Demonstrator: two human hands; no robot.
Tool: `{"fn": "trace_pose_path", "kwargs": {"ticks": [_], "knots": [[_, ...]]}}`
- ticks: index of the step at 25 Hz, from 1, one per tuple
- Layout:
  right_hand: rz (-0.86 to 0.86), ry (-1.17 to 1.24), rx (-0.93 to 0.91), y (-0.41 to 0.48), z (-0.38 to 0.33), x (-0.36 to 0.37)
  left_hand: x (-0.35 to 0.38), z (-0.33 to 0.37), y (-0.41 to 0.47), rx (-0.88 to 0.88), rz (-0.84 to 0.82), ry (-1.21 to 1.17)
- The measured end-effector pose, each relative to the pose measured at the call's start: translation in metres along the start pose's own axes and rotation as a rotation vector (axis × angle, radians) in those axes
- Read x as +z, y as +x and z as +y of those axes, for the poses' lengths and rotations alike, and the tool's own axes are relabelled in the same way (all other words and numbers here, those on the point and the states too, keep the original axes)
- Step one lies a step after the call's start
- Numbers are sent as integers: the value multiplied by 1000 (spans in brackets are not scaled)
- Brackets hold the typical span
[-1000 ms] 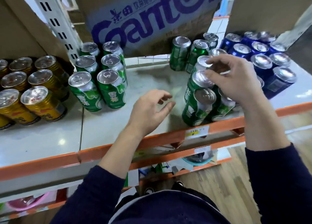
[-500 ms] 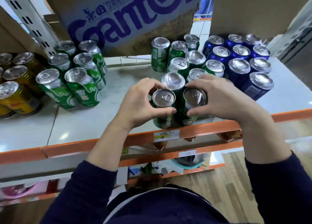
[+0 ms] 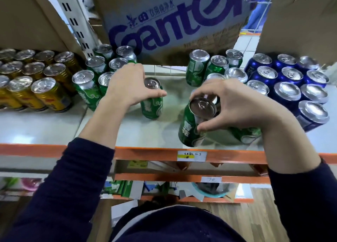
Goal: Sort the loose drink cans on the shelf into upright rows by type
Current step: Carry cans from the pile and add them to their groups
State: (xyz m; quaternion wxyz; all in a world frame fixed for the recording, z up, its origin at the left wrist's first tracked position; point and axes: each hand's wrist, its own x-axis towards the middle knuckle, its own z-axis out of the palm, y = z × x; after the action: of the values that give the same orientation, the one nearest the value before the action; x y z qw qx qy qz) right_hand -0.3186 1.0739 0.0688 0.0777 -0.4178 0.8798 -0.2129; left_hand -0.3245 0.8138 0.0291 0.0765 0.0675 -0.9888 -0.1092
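My left hand grips an upright green can at mid-shelf, just right of the left green group. My right hand is closed around another green can near the shelf's front edge; a further green can shows under its palm. More green cans stand behind the right hand. Gold cans stand in rows at far left, blue cans in rows at far right.
The white shelf has an orange front rail with a price label. A cardboard box with purple lettering hangs over the back. A perforated upright post stands behind the left green group. Lower shelves hold clutter.
My left hand has carried one green can leftward from the front cluster toward the left green group. My right hand stays on a can at the front. The camera has shifted right.
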Motion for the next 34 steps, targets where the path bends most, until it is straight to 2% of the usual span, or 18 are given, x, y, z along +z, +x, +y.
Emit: {"fn": "trace_pose_path", "kwargs": {"ticks": [2, 5, 9, 14, 20, 29, 32, 34], "knots": [[5, -3, -27, 15, -7, 0, -7, -6, 5, 105, -83, -9], [13, -31, -34, 39, -13, -1, -23, -12, 12, 373, -243, -14], [43, -87, 1, 67, -8, 9, -35, -14, 34, 466, -327, -6], [27, -70, 124, 88, 9, 34, -39, -27, 78, 399, -218, -110], [88, 21, 217, 93, 18, 42, -28, -34, 133, 235, -196, 14], [112, -13, 344, 96, 16, 40, -21, -31, 142, 233, -210, 217], [157, -8, 349, 96, 14, 33, -26, -29, 127, 234, -131, 318], [172, 7, 352, 99, 15, 30, -26, -31, 104, 270, -26, 231]]}}
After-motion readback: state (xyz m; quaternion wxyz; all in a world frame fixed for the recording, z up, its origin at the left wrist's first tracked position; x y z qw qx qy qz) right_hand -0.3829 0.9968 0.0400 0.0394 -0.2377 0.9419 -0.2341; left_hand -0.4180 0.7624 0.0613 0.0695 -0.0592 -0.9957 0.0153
